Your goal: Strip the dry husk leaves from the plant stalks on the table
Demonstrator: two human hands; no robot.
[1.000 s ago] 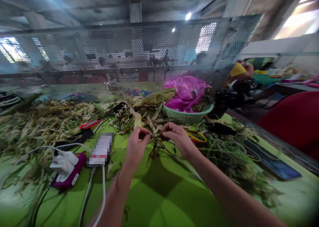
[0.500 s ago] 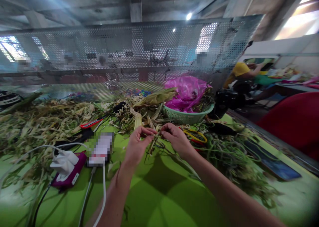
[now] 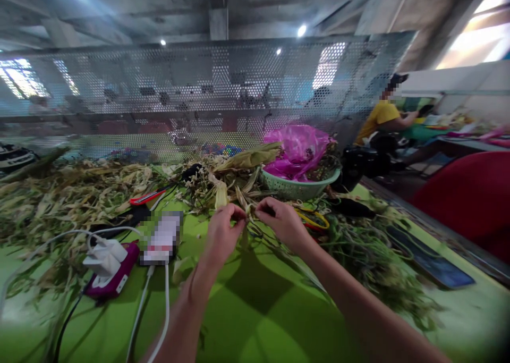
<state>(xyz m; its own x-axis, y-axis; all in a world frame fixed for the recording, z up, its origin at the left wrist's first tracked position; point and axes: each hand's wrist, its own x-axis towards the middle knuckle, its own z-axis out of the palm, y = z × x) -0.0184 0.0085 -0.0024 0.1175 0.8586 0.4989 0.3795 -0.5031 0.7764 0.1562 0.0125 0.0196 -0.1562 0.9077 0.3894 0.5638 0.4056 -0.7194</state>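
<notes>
My left hand (image 3: 223, 233) and my right hand (image 3: 283, 224) face each other above the green table (image 3: 255, 320), thumbs and index fingers pinched. Between their fingertips is a pale dried husk strip (image 3: 249, 213), which both pinches grip. Its ends and any knot are too small to make out. Beneath and to the right, long thin stalks (image 3: 279, 250) trail along the table. Just beyond the hands stands a broad yellowish husk piece (image 3: 221, 194), in front of a heap of dried husks.
Loose dried husks (image 3: 99, 185) cover the left side. A red cutter (image 3: 147, 197), a phone (image 3: 162, 235) and a purple power strip (image 3: 113, 275) with cables lie left. A green basket (image 3: 300, 186) with a pink bag stands behind; yellow-handled scissors (image 3: 316, 218) and green fibres (image 3: 366, 262) lie right.
My fingertips have drawn slightly apart, and more of the strip shows between them. My left hand has turned a little. The view has shifted slightly, showing more of a person in yellow at right.
</notes>
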